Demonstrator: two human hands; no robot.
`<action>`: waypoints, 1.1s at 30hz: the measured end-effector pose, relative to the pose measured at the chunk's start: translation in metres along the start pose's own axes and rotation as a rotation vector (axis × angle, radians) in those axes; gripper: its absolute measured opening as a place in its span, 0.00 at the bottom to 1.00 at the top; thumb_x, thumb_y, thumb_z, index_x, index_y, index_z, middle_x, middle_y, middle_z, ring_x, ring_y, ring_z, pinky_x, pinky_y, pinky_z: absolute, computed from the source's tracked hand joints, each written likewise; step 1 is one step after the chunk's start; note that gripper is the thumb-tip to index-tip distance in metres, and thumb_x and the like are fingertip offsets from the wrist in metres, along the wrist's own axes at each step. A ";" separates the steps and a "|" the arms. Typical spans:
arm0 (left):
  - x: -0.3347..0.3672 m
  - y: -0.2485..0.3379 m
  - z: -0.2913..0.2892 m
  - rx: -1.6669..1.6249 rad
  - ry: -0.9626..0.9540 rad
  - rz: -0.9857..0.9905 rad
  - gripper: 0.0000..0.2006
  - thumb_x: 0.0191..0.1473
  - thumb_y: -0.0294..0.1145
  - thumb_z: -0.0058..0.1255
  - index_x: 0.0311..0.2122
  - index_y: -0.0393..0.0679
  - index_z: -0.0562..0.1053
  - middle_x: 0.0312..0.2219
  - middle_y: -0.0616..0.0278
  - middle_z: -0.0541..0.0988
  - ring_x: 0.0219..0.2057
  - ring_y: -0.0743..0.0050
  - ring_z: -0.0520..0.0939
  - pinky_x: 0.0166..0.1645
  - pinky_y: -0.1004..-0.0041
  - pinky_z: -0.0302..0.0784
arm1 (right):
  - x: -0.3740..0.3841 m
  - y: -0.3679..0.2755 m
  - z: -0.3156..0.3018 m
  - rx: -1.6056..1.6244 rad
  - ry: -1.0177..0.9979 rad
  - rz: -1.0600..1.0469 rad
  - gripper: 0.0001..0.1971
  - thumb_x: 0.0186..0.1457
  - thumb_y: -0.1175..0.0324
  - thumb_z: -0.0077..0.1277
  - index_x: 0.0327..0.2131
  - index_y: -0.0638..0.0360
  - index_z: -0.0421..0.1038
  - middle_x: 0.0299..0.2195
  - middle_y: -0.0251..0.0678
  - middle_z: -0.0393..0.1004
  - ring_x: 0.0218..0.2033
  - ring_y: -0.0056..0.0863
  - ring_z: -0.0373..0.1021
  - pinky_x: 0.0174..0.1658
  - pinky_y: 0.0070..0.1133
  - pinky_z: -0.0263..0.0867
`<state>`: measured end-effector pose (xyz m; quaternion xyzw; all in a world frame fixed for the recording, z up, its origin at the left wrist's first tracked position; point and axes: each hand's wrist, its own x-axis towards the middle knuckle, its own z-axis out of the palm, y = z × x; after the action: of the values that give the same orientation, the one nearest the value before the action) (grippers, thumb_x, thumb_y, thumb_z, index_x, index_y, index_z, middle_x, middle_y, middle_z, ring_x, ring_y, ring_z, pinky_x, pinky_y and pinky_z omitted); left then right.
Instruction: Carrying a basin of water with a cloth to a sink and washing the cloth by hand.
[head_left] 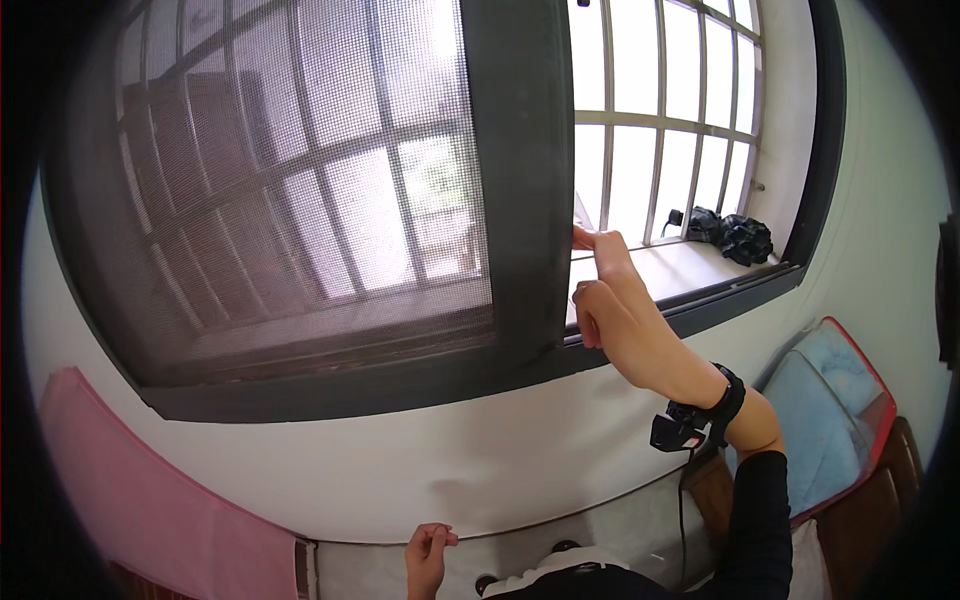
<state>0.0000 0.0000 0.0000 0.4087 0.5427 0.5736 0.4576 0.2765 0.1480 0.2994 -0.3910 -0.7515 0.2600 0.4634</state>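
My right hand (622, 325) is raised to the right edge of the dark window sash (525, 200), its fingers bent against that edge. The fingertips end at the frame, so I cannot see how far they reach round it. Mesh screen (330, 180) fills the panel to the left, and the right part of the window stands uncovered. A black strap with a small device (690, 422) sits on my right wrist. Low in view, my left hand (427, 562) hangs before the white wall, its fingers curled in and nothing visible in them.
Metal bars (660, 120) stand outside the window. Black crumpled bags (745, 240) lie on the sill (690, 268) at the right. Below them is a clear, red-edged bag with blue cloth (815, 400), beside brown wood (880, 490). Pink cloth (170, 490) drapes at the lower left.
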 end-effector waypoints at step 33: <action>-0.061 0.013 0.016 0.229 0.286 0.064 0.15 0.57 0.39 0.44 0.31 0.34 0.72 0.23 0.61 0.76 0.28 0.74 0.75 0.36 0.75 0.70 | 0.123 0.038 -0.011 0.823 -0.355 0.296 0.33 0.56 0.40 0.21 0.37 0.62 0.66 0.31 0.34 0.64 0.36 0.25 0.59 0.45 0.25 0.53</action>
<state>0.0292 -0.0548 0.0156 0.3894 0.6509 0.5746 0.3076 0.2670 0.2710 0.3360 -0.2275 -0.5898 0.6623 0.4023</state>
